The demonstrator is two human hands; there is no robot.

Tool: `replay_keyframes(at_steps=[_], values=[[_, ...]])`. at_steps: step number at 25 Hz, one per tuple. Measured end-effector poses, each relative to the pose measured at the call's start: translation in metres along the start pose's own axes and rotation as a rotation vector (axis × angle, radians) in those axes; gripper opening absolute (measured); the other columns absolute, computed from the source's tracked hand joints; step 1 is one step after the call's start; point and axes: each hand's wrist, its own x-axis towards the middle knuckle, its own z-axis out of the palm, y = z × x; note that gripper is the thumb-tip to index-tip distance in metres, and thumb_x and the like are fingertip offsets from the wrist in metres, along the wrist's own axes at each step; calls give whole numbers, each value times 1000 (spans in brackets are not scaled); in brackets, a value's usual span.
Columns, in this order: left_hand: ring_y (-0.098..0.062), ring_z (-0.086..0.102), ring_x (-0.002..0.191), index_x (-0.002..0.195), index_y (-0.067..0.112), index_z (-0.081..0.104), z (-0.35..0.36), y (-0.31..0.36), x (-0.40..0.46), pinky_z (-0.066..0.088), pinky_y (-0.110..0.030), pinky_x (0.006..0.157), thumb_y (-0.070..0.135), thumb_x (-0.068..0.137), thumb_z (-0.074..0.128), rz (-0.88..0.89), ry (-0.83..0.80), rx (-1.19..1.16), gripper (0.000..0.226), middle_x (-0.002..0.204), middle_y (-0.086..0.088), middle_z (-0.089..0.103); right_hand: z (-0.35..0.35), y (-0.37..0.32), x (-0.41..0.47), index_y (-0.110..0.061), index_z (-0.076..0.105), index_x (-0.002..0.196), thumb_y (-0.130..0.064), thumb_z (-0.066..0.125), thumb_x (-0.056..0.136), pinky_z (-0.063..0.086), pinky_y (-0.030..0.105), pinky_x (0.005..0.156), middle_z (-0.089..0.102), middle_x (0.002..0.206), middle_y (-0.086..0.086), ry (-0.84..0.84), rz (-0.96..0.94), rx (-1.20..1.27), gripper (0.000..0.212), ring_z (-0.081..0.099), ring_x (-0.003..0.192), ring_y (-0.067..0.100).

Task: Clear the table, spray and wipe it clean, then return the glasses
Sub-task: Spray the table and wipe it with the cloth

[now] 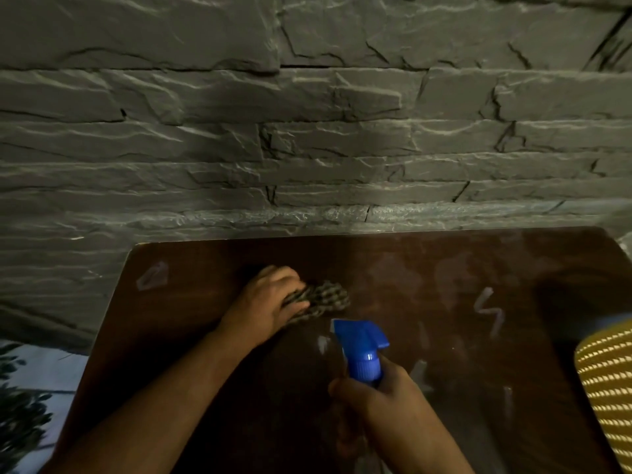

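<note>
Likely restaurant or café seating corner, possibly home patio; dim light leaves it uncertain. Dark rough-cut stacked-stone wall (307, 131) fills view behind glossy dark-brown wooden table (191, 268) pushed against it. Tabletop carries pale smears and streaks, sheen reflecting light. Yellow woven chair back (605, 388) at right edge suggests dining seating. Dark foliage (20, 415) over pale ground at lower left hints at outdoor or planted area beside table.

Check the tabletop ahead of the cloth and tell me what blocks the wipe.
Nothing visible stands on the table. The left hand grips the cloth on bare wood with pale streaks to its right. The spray bottle is in the right hand, nearer the camera.
</note>
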Motion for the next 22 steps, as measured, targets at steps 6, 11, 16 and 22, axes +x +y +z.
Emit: replay_keyframes(at_steps=[6,11,16,22], values=[[-25,51,108,115,13,64,17,22,60,41,-32,84,32,92,60,-619,310,69,30,118,-6,58,-1,8,-6,-13,62,90,-15,71,80,51,29,54,66,54,4,19,-19,-6,13,64,49,17],[-20,53,93,99,12,70,37,50,24,45,-36,82,31,86,66,10,69,-52,23,102,-4,62,-2,13,-16,-13,63,85,-21,71,74,55,41,64,67,57,8,38,-44,-12,16,66,53,26],[-18,52,99,107,14,68,10,-6,9,44,-33,85,31,90,64,-249,198,46,24,107,-2,59,-14,22,-27,-16,63,77,-43,65,55,57,52,77,70,62,10,72,-49,-68,35,70,60,25],[-22,51,101,107,14,66,34,45,13,40,-31,85,34,90,60,-260,153,25,26,110,-3,58,-5,34,-29,-9,61,79,-26,68,73,49,34,57,68,56,9,53,-93,-41,19,66,50,21]])
